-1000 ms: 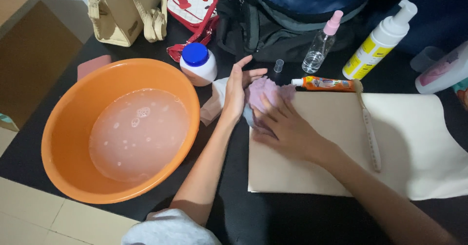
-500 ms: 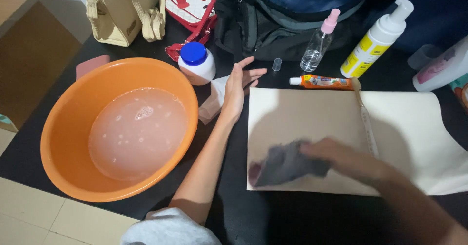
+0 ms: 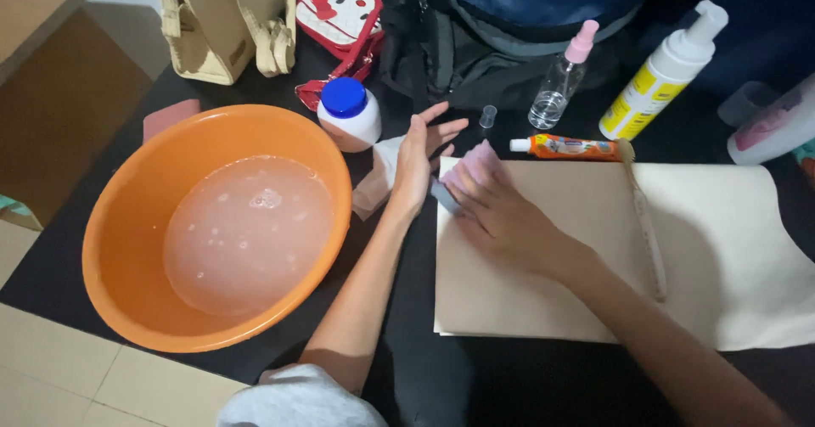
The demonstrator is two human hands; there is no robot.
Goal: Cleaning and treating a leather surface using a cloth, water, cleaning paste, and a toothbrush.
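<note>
One orange basin (image 3: 127, 215) of soapy water, right hand (image 3: 501, 215) fingers seemingly gripping pink cloth (image 3: 472, 168), left hand (image 3: 416, 164) fingers open.

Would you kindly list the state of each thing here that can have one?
orange basin: holds soapy water
white jar: blue lid on
spray bottle: capped, nearly empty
orange tube: capped, lying flat
right hand: pressing pink cloth onto beige sheet
left hand: open, flat

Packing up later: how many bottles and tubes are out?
5: blue-capped jar beside basin, pink-topped spray bottle, yellow pump bottle, orange tube, white bottle at right edge.
</note>
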